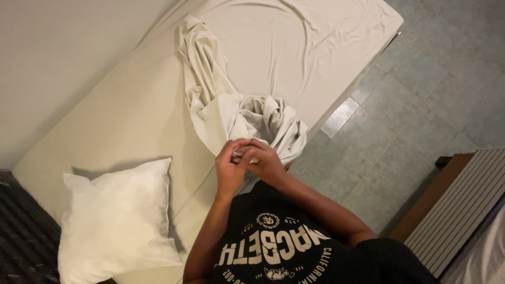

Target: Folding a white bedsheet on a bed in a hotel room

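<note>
Far left: a dark striped cover [21,231] at the frame's edge, and above it a plain pale wall [63,58]. Next: one white pillow [118,218], without a case that can be told, lying flat on the near left part of the bed. Bed [121,121]: a cream mattress running diagonally from lower left to upper right; its far right half is covered by a smooth sheet [315,47], its near left half looks bare. Centre: a bunched cream cloth [231,113], whether a pillowcase or a loose sheet cannot be told, lying on the mattress near its front edge. Its long axis runs from a narrow tail at the upper left, by the wall side, down to a crumpled mass at the lower right, which points towards the person. Left hand [229,168] and right hand [264,162]: held together just below that mass, both closed in a pinch on the cloth's near edge, fingertips touching. State of work, as judged: the cloth is gathered but unspread, nothing folded or fitted, the pillow untouched. Lower centre: the person's dark printed shirt [284,247]. Right: grey-green tiled floor [421,100], then a brown wooden edge [431,194] and a white ribbed panel [463,200] in the corner.
</note>
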